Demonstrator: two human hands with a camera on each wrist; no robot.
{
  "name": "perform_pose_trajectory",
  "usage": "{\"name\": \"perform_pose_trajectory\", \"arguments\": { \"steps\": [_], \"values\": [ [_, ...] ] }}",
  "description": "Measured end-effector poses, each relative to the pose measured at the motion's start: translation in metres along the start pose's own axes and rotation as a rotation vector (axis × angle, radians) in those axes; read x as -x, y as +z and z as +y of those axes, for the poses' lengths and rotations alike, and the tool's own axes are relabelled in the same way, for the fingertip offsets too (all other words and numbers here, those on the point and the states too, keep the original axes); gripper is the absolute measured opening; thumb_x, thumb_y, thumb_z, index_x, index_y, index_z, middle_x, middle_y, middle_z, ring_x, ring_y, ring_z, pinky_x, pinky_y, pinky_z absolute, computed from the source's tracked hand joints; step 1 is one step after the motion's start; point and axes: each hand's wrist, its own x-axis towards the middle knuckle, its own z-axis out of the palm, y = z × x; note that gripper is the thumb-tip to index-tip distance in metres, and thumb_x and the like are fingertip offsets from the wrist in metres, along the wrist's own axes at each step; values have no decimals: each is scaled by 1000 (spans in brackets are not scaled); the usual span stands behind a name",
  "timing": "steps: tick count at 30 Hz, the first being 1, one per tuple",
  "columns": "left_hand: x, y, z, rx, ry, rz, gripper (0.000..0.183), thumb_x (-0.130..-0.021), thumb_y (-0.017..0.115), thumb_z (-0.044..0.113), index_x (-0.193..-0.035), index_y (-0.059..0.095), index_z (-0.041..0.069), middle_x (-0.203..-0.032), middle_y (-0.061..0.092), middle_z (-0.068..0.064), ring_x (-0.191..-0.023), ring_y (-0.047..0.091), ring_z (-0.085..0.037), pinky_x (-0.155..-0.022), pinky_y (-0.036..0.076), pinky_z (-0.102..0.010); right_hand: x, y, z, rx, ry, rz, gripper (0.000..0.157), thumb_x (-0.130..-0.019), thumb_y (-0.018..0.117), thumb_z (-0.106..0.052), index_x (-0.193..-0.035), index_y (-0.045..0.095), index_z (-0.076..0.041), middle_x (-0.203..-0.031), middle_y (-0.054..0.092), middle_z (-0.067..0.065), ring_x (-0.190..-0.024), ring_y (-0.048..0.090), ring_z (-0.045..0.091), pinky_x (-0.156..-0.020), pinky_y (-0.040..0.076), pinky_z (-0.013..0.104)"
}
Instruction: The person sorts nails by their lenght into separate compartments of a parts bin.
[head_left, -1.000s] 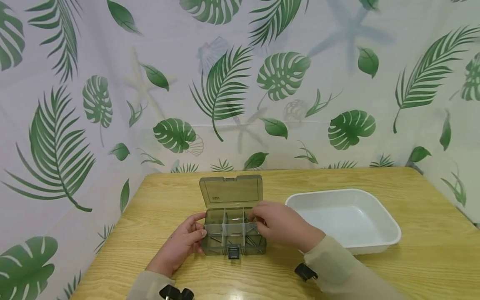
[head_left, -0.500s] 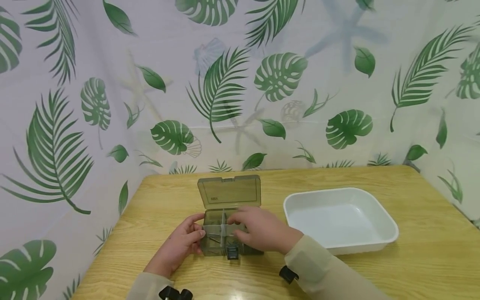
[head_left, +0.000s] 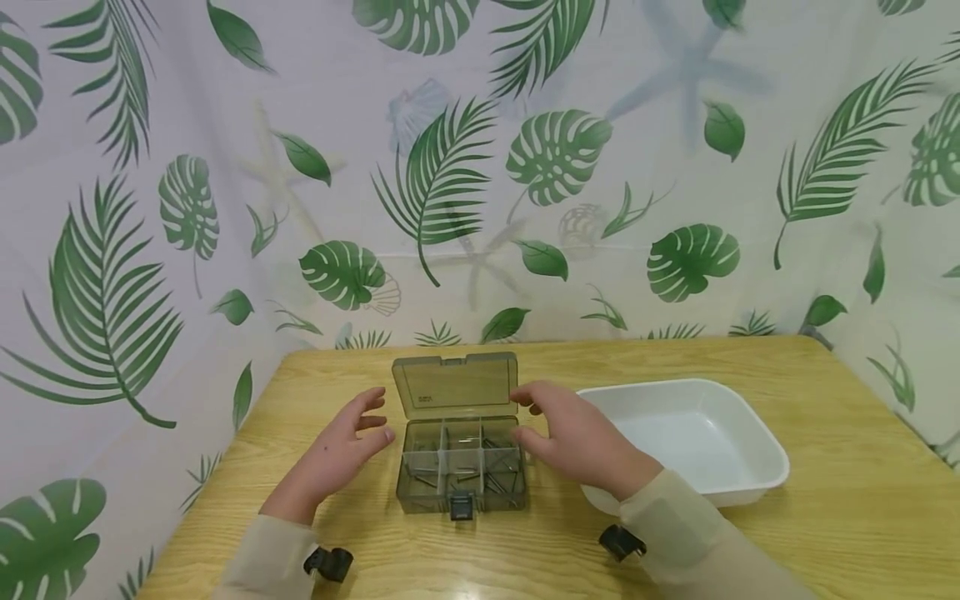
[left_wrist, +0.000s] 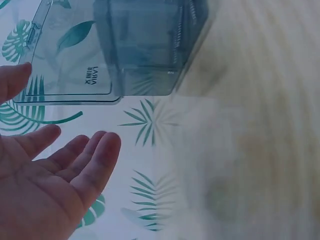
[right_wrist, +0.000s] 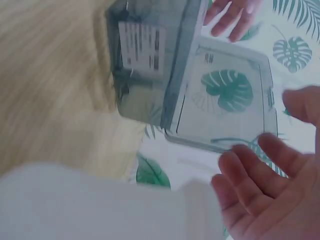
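A smoky translucent compartment box [head_left: 462,479] stands on the table with its hinged lid [head_left: 456,385] raised at the back. Thin metal pieces, like small screws or pins [head_left: 495,482], lie in several of its compartments. To the left of the box my left hand [head_left: 333,446] hovers with fingers relaxed and holds nothing; the left wrist view shows its bare palm [left_wrist: 42,180]. My right hand [head_left: 581,433] is at the box's right side, fingertips close by the lid's edge, its fingers loosely bent around nothing. In the right wrist view a label [right_wrist: 142,46] shows on the box's side.
A white plastic basin [head_left: 693,437] stands on the table to the right, partly behind my right hand. The wooden table [head_left: 517,558] runs back to a leaf-printed cloth [head_left: 450,208]. Black camera mounts [head_left: 622,542] sit on both wrists.
My left hand has let go of the box's left side and drawn away leftward. My right hand reached over the middle compartments, then moved back right, off the box.
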Motion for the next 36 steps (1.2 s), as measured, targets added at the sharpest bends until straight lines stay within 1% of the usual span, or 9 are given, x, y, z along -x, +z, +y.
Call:
{"name": "perform_pose_trajectory", "arguments": {
  "steps": [5,8,11,16,21,24,28,33,36],
  "values": [
    [-6,-5,15,-57,88,-5,78,-102,61,39,-163,18,15,-164,22,-13,-145,30,-40,-110,35,-60,-1,-11,4,-36,-18,90,64,-99,65,-33,-153,40,-9,-147,48,11,-125,54,30,-98,48,52],
    [-11,-5,22,-106,119,-4,82,-101,62,44,-163,15,18,-164,21,-12,-145,30,-42,-111,34,-61,-7,-15,1,-42,-34,105,74,-99,65,-34,-160,29,-13,-155,40,12,-135,47,33,-103,44,56],
    [-16,-5,28,-155,142,1,87,-98,62,51,-164,12,23,-165,20,-11,-144,31,-42,-111,33,-61,-14,-18,-3,-28,-39,100,79,-98,66,-34,-162,23,-14,-159,34,11,-143,37,34,-109,37,57],
    [-19,-4,35,-189,182,-5,85,-96,63,54,-163,14,32,-165,21,-3,-143,34,-40,-110,35,-60,-21,-18,-7,-2,-75,66,78,-99,65,-36,-162,25,-13,-161,31,9,-147,31,32,-114,31,55],
    [-14,-5,41,-276,252,-36,77,-97,64,51,-161,27,28,-162,28,0,-143,36,-35,-110,36,-58,-19,-14,-12,39,-105,35,76,-98,67,-38,-160,31,-12,-155,39,11,-141,39,31,-110,38,54],
    [-8,-6,41,-352,302,-74,75,-96,64,53,-159,32,26,-159,34,1,-144,35,-28,-112,34,-56,-15,-9,-13,73,-129,-20,77,-96,68,-42,-158,34,-12,-151,43,10,-136,45,30,-107,43,52],
    [0,-7,38,-421,370,-168,74,-95,64,57,-157,37,26,-158,37,1,-144,37,-24,-112,35,-56,-9,-2,-14,95,-172,-128,79,-95,70,-47,-158,36,-15,-154,42,7,-138,44,29,-107,42,51],
    [7,-2,33,-499,385,-326,81,-91,64,64,-158,37,28,-163,30,3,-149,26,-23,-115,30,-56,-5,11,-12,120,-218,-265,82,-92,72,-49,-159,36,-17,-160,35,8,-143,37,31,-111,37,53],
    [6,5,28,-577,403,-375,86,-91,66,61,-160,32,25,-165,24,1,-152,19,-24,-117,25,-56,-5,21,-10,173,-239,-321,87,-91,71,-53,-160,33,-16,-163,28,9,-147,30,32,-113,33,55]
  ]
}}
